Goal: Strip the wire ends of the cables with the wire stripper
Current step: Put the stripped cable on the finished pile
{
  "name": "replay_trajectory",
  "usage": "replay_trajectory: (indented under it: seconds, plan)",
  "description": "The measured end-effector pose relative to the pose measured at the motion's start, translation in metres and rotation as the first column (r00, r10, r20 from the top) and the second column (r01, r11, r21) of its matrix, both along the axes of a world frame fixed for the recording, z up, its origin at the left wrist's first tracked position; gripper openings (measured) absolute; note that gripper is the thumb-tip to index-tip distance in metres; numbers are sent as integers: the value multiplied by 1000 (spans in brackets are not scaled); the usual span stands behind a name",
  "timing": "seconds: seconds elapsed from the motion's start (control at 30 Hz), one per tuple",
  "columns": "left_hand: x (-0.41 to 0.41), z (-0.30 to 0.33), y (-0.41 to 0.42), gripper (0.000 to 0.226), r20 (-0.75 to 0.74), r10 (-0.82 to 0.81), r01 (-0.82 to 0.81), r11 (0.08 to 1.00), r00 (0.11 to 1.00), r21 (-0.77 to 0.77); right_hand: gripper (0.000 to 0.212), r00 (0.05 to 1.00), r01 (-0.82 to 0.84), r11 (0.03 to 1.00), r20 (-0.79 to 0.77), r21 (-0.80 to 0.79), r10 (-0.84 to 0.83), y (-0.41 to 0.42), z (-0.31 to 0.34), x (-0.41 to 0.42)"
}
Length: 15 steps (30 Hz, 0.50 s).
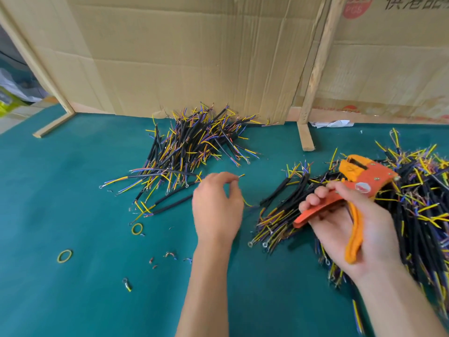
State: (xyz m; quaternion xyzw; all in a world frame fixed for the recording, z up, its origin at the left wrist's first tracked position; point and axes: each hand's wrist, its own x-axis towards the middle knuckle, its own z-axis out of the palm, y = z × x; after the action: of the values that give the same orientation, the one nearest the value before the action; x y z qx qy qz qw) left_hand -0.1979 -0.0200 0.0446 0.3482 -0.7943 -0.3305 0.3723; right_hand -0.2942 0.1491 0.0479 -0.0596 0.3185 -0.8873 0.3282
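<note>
So the right hand [349, 229] had its fingers curled round the orange handles of the wire stripper [357, 188], palm up, with the tool's head pointing away over the big heap of cables [413, 207] on the right side of the green bench [73, 190]. The left hand [216, 205] was out in the middle, back of the hand to the camera, pinching one thin wire [240, 176] between fingertips and thumb; its tip stuck out to the right just past the fingers, and a bit of yellow showed below the hand. Behind it sat a second pile of cables [192, 144], black jackets with yellow and blue leads, pushed up against the cardboard wall [184, 57]. A couple of yellow rubber bands [64, 256] lay on the bench near the left, plus some small scraps of insulation [170, 255] close to the left wrist. A wooden post [315, 76] stood upright between the two cardboard sheets.
</note>
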Motion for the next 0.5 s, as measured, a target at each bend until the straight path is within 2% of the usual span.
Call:
replay_trajectory:
  seconds: [0.07, 0.13, 0.2, 0.37, 0.43, 0.5]
  plan:
    - [18, -5, -26, 22, 137, 240, -239, 971, 961, -29, 11, 998, -60, 998, -9, 28, 60, -5, -3, 5]
    - [28, -10, -39, 30, 303, 311, -322, 947, 901, -14, 15, 992, -127, 990, -16, 54, 128, -12, -4, 12]
    - [27, -15, -40, 32, 365, 324, -342, 940, 873, -15, 22, 979, -193, 978, -44, 85, 197, -16, -4, 17]
    - [24, -20, -40, 19, 348, 294, -307, 951, 890, -18, 54, 937, -306, 936, -118, 172, 328, -15, -3, 22]
    - [23, -18, -39, 13, 265, 231, -242, 970, 936, 10, 56, 931, -320, 932, -125, 172, 343, -14, -1, 22]
    - [18, -12, -33, 11, 116, 130, -136, 989, 985, 54, 56, 928, -330, 929, -123, 166, 352, -14, 1, 23]
